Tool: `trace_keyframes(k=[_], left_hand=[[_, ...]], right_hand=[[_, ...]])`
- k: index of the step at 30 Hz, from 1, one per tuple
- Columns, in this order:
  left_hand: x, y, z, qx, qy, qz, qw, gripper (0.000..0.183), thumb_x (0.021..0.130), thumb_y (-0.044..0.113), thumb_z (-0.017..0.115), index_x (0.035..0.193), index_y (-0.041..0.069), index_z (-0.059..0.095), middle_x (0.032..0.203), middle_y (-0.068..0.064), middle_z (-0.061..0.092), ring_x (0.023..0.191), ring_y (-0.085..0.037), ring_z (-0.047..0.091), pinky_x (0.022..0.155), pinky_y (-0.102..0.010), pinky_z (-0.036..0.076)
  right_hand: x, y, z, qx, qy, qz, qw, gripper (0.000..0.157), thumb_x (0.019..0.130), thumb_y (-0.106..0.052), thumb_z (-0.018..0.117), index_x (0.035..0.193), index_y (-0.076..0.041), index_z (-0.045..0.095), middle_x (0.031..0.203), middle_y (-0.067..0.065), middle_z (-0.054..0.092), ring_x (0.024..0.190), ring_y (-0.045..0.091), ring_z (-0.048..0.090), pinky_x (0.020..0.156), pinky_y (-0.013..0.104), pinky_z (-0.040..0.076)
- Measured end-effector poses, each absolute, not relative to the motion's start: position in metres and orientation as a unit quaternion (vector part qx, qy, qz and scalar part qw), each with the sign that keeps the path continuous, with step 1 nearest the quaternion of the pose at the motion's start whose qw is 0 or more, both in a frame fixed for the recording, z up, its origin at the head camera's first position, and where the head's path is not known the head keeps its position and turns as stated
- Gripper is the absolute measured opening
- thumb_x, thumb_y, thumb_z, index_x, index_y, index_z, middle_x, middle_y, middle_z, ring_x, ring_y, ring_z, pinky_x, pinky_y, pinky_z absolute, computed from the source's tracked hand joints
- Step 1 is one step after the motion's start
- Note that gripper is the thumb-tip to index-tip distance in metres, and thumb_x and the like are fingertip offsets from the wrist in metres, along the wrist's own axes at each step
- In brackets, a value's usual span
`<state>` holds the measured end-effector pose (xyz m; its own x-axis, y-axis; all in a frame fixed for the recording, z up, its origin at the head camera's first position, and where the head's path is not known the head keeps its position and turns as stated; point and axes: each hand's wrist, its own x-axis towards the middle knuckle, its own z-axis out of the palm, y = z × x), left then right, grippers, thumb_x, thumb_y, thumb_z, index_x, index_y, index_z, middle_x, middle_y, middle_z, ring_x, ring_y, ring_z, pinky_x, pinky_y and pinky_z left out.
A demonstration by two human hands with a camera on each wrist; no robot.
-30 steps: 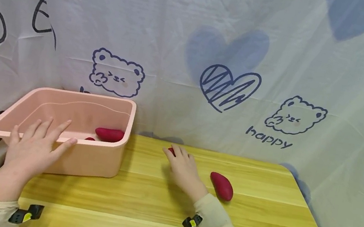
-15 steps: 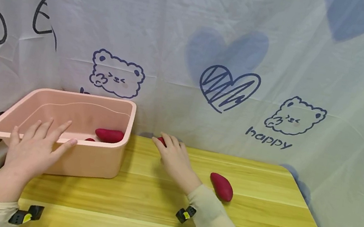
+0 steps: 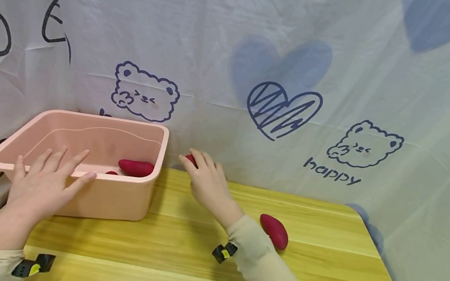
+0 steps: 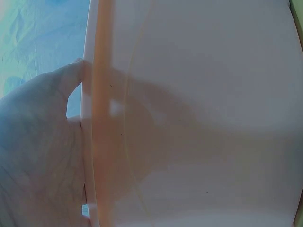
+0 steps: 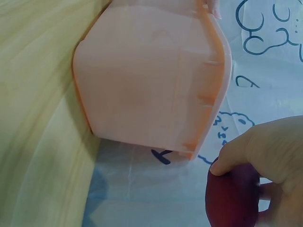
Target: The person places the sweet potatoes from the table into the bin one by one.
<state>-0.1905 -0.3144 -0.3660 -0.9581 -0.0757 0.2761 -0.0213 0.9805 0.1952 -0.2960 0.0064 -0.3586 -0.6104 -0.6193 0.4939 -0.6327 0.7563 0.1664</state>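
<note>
My right hand (image 3: 210, 185) grips a dark red sweet potato (image 5: 232, 196) between thumb and fingers, raised above the table to the right of a pink plastic bin (image 3: 109, 198). In the head view only a bit of this sweet potato shows past the fingers. My left hand (image 3: 41, 185) lies with spread fingers over the bin's near rim, its thumb (image 4: 71, 75) at the rim in the left wrist view. Inside the bin is a sweet potato (image 3: 135, 168), and the top of another red piece (image 3: 112, 172) peeks over the rim. One more sweet potato (image 3: 274, 232) lies on the table.
The yellow wood-grain table (image 3: 185, 277) runs back to a hanging white cloth (image 3: 220, 61) printed with bears and hearts. This cloth also encloses the left and right sides. The bin stands at the table's back left.
My right hand has moved left and up toward the bin, carrying the sweet potato off the table. My left hand stays on the rim.
</note>
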Motion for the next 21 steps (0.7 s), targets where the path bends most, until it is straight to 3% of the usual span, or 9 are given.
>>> trace_keyframes(k=[12,21], left_hand=[[-0.190,-0.314,-0.365,0.024,-0.984,-0.095,0.145,0.072,0.096,0.068,0.031,0.155,0.027,0.025,0.154,-0.029,0.026,0.136,-0.054,0.020,0.105,-0.080,-0.005],[-0.190,-0.314,-0.366,0.025,-0.985,-0.096,0.143,0.072,0.096,0.068,0.031,0.155,0.027,0.023,0.154,-0.030,0.025,0.136,-0.054,0.019,0.105,-0.080,-0.005]], right_hand=[[-0.297,-0.010,-0.341,0.372,-0.877,0.010,0.303,0.051,0.090,-0.011,0.063,0.137,-0.025,0.054,0.143,0.006,0.054,0.127,0.024,0.053,0.088,0.041,0.055],[-0.294,-0.027,-0.327,0.382,-0.869,-0.002,0.314,0.043,0.096,-0.013,0.054,0.138,-0.026,0.053,0.143,0.004,0.053,0.128,0.021,0.052,0.087,0.037,0.054]])
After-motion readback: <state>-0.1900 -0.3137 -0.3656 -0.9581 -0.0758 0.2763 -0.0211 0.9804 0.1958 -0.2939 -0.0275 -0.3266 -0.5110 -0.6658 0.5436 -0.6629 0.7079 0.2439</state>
